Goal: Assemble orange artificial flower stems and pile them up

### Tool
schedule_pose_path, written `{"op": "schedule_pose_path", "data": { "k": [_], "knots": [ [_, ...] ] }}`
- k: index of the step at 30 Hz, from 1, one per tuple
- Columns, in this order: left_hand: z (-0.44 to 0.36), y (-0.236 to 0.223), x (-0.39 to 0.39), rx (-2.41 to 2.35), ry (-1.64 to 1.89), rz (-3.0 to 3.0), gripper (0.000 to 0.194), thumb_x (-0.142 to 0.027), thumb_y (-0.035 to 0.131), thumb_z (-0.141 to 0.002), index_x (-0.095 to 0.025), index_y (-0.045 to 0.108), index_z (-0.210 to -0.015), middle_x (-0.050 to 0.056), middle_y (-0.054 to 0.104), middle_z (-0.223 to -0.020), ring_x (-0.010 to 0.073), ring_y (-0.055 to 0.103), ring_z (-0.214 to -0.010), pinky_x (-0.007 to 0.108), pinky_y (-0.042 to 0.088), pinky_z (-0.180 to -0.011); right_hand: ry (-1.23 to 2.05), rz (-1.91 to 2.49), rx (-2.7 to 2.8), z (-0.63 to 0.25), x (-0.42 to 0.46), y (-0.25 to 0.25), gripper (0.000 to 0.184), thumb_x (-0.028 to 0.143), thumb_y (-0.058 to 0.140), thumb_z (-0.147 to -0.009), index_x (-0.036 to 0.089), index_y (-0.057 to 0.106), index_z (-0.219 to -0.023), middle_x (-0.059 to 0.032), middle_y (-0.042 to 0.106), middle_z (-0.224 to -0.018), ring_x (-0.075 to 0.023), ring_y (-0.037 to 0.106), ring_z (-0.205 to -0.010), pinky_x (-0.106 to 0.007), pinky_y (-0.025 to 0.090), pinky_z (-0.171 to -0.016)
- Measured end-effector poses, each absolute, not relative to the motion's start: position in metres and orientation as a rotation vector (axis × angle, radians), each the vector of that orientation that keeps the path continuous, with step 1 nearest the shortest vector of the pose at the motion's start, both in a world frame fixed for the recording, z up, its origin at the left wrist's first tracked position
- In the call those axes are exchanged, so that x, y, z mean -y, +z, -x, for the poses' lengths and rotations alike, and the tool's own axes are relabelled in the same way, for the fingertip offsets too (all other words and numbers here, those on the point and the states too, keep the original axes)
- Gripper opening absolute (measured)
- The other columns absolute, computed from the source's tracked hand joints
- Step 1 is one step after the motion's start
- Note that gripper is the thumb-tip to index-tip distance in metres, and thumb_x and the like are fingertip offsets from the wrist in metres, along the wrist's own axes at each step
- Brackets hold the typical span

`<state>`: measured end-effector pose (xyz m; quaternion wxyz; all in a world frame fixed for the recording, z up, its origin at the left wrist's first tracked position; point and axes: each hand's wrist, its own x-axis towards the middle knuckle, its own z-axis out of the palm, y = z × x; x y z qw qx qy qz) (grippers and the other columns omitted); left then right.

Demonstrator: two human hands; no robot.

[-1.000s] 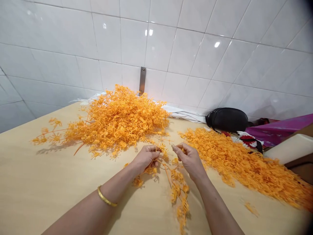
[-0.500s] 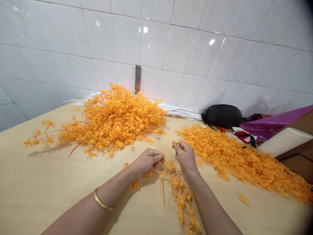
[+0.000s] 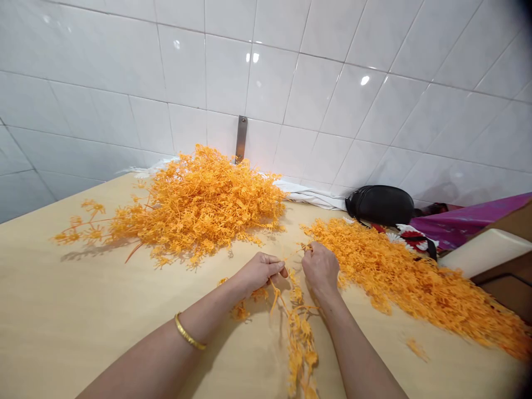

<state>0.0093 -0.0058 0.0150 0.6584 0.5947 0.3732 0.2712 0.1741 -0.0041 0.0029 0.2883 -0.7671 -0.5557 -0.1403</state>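
Pinched in my left hand [image 3: 266, 271] is the stem of an orange artificial flower spray [image 3: 300, 332], whose branches hang toward me over the table. My right hand [image 3: 321, 269] is closed on a small orange floret [image 3: 306, 246] at its fingertips, a short way right of the left hand. Beyond my left hand lies a tall heap of whole orange sprays [image 3: 211, 205]. A long pile of loose orange florets [image 3: 399, 271] spreads to the right of my right hand. My left forearm partly covers some orange blossoms [image 3: 241, 310].
Along the tiled wall [image 3: 274, 83] stand a metal bracket [image 3: 241, 138] and a white cloth [image 3: 311, 194]. A black pouch [image 3: 380, 205], purple sheet [image 3: 461, 224] and white roll [image 3: 486, 252] sit at the back right. One stray floret [image 3: 417, 349] lies on the table [image 3: 124, 327].
My right hand has turned over, so its back now faces up, and its fingers have curled in. The hanging spray has swung left. The whole view has shifted slightly.
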Motion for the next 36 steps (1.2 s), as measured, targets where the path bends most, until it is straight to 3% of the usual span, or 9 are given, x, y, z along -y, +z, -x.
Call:
{"op": "schedule_pose_path", "data": {
  "k": [6,9,12,17,22,28,33,36],
  "knots": [
    [0.004,0.011,0.002,-0.808,0.698,-1.267,0.033,-0.045,0.053,-0.068,-0.012,0.054,-0.062,-0.006,0.034,-0.040,0.0019,0.016,-0.034,0.020,0.008,-0.037,-0.299,1.983,1.212,-0.218,0.008,0.006,0.033,0.026,0.051,-0.066,0.020,0.037,-0.037,0.0030,0.032,-0.037,-0.0098,0.028,-0.038,-0.024,0.018,-0.042],
    [0.006,0.008,-0.002,-0.806,0.765,-1.196,0.031,-0.045,0.052,-0.069,-0.014,0.051,-0.067,-0.007,0.035,-0.041,0.0016,0.015,-0.032,0.019,0.007,-0.036,0.037,1.804,1.195,-0.210,0.011,0.012,0.016,0.030,0.049,-0.066,0.019,0.057,-0.058,0.0030,0.043,-0.042,-0.0113,0.038,-0.039,-0.024,0.027,-0.043],
    [0.004,0.008,-0.004,-0.804,0.807,-1.165,0.028,-0.042,0.050,-0.071,-0.015,0.049,-0.070,-0.007,0.038,-0.042,0.0015,0.015,-0.031,0.019,0.006,-0.036,0.543,1.591,1.149,-0.186,0.014,0.015,0.031,0.028,0.046,-0.066,0.017,0.059,-0.092,0.0036,0.050,-0.050,-0.0106,0.042,-0.040,-0.023,0.032,-0.043],
    [0.001,0.008,-0.003,-0.799,0.827,-1.153,0.026,-0.040,0.050,-0.072,-0.015,0.047,-0.067,-0.007,0.035,-0.042,0.0013,0.015,-0.033,0.019,0.008,-0.037,0.956,1.385,1.295,-0.161,0.023,0.019,0.033,0.039,0.054,-0.067,0.014,0.061,-0.086,0.0055,0.041,-0.047,-0.0085,0.036,-0.042,-0.021,0.029,-0.041],
    [-0.003,0.007,-0.001,-0.816,0.839,-1.198,0.033,-0.045,0.052,-0.070,-0.016,0.041,-0.058,-0.008,0.031,-0.042,0.0020,0.018,-0.035,0.018,0.012,-0.037,0.807,1.375,1.569,-0.144,0.027,0.015,0.029,0.044,0.055,-0.067,0.016,0.061,-0.074,0.0003,0.053,-0.060,-0.0118,0.046,-0.056,-0.021,0.034,-0.049],
    [-0.003,0.011,0.002,-0.897,0.761,-1.301,0.031,-0.041,0.050,-0.071,-0.015,0.046,-0.057,-0.007,0.030,-0.042,0.0028,0.020,-0.036,0.018,0.013,-0.038,0.539,1.460,1.677,-0.145,0.022,0.013,0.031,0.037,0.044,-0.076,0.018,0.039,-0.052,0.0058,0.032,-0.048,-0.0087,0.032,-0.048,-0.020,0.025,-0.046],
    [0.002,0.010,0.000,-0.921,0.758,-1.278,0.029,-0.039,0.051,-0.071,-0.014,0.046,-0.056,-0.006,0.031,-0.042,0.0022,0.020,-0.034,0.019,0.011,-0.036,-0.160,1.813,1.271,-0.197,0.019,0.021,0.024,0.031,0.040,-0.077,0.018,0.045,-0.058,0.0017,0.042,-0.052,-0.0121,0.036,-0.050,-0.024,0.024,-0.051],
    [0.005,0.009,-0.001,-0.925,0.775,-1.211,0.028,-0.040,0.050,-0.072,-0.014,0.048,-0.061,-0.006,0.036,-0.044,0.0019,0.023,-0.032,0.018,0.012,-0.034,-0.297,2.060,1.054,-0.218,0.019,0.022,0.021,0.029,0.040,-0.077,0.015,0.055,-0.084,-0.0065,0.054,-0.067,-0.0189,0.046,-0.064,-0.029,0.028,-0.057]
  ]
}}
